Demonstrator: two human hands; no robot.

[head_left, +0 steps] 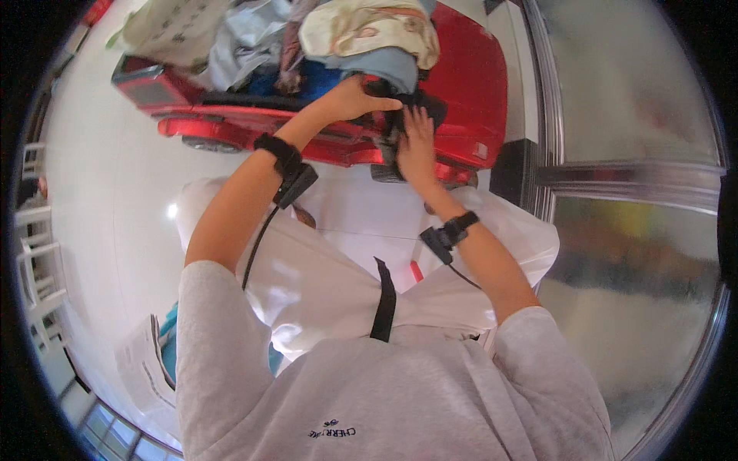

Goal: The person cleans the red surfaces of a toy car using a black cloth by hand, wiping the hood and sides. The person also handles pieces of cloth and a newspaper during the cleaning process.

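In front of me stands a red ride-on toy car [470, 86] loaded with cloth items. My left hand [349, 101] reaches over its near side, thumb stretched right; its fingertips are hidden by a dark thing, and I cannot tell whether they grip it. My right hand [417, 141] lies with straight, slightly spread fingers against a black item [429, 109], blurred, near the windscreen area. Just beyond the hands rest a folded grey-blue cloth [380, 66] and a cream printed cloth [369, 29] on top of it.
A pale printed bag [170, 31] and a light grey plastic bag [245, 43] sit in the car's rear. A metal-framed glass door [628, 276] borders the right. White chairs [40, 271] stand far left. Papers [144, 363] lie left of me.
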